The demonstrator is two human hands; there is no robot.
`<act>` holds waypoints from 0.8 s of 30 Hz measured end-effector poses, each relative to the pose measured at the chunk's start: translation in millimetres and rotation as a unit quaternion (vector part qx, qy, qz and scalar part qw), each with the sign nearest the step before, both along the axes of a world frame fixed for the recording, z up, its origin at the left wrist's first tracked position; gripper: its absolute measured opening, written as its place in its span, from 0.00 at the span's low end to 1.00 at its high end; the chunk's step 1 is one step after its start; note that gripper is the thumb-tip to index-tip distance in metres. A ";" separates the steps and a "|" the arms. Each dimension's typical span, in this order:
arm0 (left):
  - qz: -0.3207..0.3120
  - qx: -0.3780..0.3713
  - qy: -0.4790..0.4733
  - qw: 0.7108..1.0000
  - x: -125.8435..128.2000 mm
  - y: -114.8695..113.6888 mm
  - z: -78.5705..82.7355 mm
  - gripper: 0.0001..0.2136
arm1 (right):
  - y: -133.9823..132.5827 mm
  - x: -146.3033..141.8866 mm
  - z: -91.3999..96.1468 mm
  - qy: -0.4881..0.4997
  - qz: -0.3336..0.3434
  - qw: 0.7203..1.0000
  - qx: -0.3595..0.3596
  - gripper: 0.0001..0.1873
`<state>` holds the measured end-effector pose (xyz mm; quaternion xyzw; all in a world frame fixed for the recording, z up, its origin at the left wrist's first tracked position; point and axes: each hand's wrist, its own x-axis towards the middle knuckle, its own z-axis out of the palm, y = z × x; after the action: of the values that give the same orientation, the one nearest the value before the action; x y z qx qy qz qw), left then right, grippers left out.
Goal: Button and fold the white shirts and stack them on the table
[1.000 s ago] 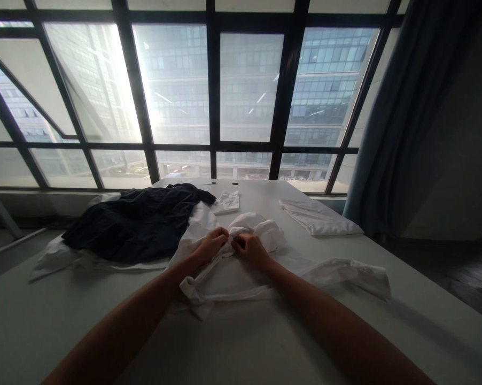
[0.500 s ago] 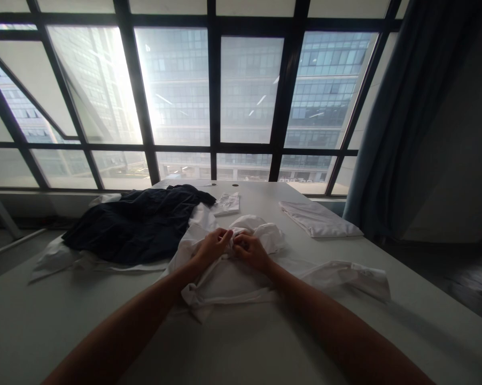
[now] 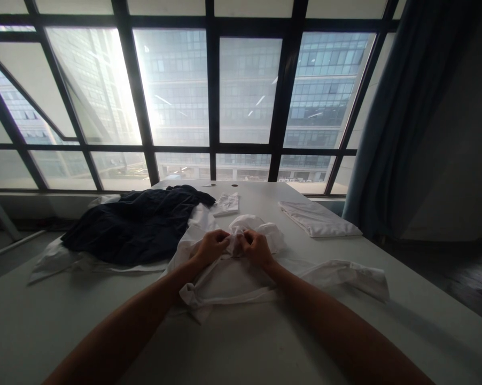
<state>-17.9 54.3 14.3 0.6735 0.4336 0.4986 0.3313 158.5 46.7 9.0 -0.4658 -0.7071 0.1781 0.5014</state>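
A crumpled white shirt [image 3: 233, 280] lies spread in front of me, one sleeve stretched out to the right. My left hand [image 3: 212, 247] pinches a gathered part of it near the far end. Close by on the right, my right hand [image 3: 256, 247] grips the same bunched cloth between thumb and fingers. A small raised fold of fabric shows between the two hands. My fingers hide the exact spot they hold, so any button there cannot be made out.
A dark navy garment [image 3: 132, 227] lies heaped over white cloth on the left. A folded white garment [image 3: 319, 219] rests at the right edge of the white table [image 3: 241, 353]. Further back is a small white folded piece [image 3: 227, 204]. Windows and a blue curtain [image 3: 379, 133] stand beyond.
My hands have moved slightly apart at the bunched cloth, and a fold of white fabric now stands up between them. The rest of the shirt lies almost as before.
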 end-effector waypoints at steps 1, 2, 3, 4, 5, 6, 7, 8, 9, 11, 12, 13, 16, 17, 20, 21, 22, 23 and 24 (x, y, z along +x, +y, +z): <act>0.038 0.006 -0.004 0.999 -0.2 0.2 0.4 0.08 | 0.4 1.3 -0.5 0.001 -0.024 1.000 0.001 0.17; 0.073 0.011 -0.008 0.997 -0.6 0.3 1.1 0.07 | 0.9 2.8 -0.7 0.000 -0.051 0.999 0.000 0.16; 0.102 0.014 -0.011 0.995 -1.2 0.2 2.0 0.06 | 1.1 4.5 -0.6 -0.009 -0.076 0.997 -0.004 0.16; 0.121 0.016 -0.013 0.992 -1.9 0.0 3.1 0.05 | 1.3 6.2 0.1 -0.025 -0.098 0.995 -0.016 0.15; 0.133 0.016 -0.014 0.991 -2.6 -0.2 4.1 0.05 | 1.3 7.8 1.3 -0.047 -0.117 0.991 -0.034 0.15; 0.140 0.015 -0.015 0.990 -3.2 -0.4 5.2 0.05 | 1.3 9.3 3.1 -0.071 -0.133 0.987 -0.058 0.15; 0.144 0.015 -0.015 0.989 -3.6 -0.5 6.1 0.05 | 1.3 10.8 5.1 -0.096 -0.146 0.981 -0.081 0.14; 0.146 0.016 -0.017 0.989 -3.8 -0.5 6.8 0.05 | 1.3 12.2 7.3 -0.117 -0.158 0.975 -0.102 0.13; 0.144 0.018 -0.019 0.989 -3.7 -0.7 7.5 0.06 | 1.3 13.6 9.6 -0.134 -0.168 0.970 -0.117 0.11; 0.127 0.028 -0.014 0.991 -2.7 -2.4 9.1 0.08 | 1.4 16.5 13.9 -0.164 -0.178 0.965 -0.099 0.07; 0.111 0.034 -0.001 0.993 -1.8 -4.3 10.2 0.10 | 1.3 18.1 16.0 -0.183 -0.170 0.966 -0.062 0.06; 0.090 0.041 0.022 0.995 -0.8 -6.9 11.6 0.10 | 0.9 19.6 18.1 -0.206 -0.149 0.967 -0.009 0.09; 0.029 0.052 0.123 0.991 3.0 -17.1 16.6 0.10 | -1.9 23.1 25.5 -0.271 -0.016 0.950 0.156 0.19; 0.020 0.054 0.154 0.986 4.3 -19.9 18.2 0.09 | -3.2 23.6 28.1 -0.284 0.027 0.941 0.181 0.20; 0.041 0.060 0.204 0.976 7.4 -22.9 20.4 0.10 | -5.7 22.7 34.1 -0.313 0.074 0.930 0.179 0.10; 0.049 0.060 0.211 0.974 7.9 -22.1 20.3 0.10 | -5.9 21.9 34.9 -0.325 0.070 0.928 0.168 0.07; 0.054 0.059 0.215 0.973 8.2 -20.8 20.0 0.10 | -5.8 21.0 35.2 -0.337 0.062 0.926 0.156 0.06; 0.060 0.057 0.219 0.972 8.2 -19.3 19.5 0.10 | -5.5 20.2 34.9 -0.348 0.054 0.925 0.144 0.05; 0.067 0.057 0.224 0.971 8.0 -17.8 19.0 0.10 | -5.0 19.4 34.2 -0.357 0.046 0.924 0.130 0.06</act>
<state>-9.9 36.5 33.2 0.7551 0.5118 0.3803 0.1527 177.9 41.7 43.2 -0.3961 -0.8769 -0.0703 0.2630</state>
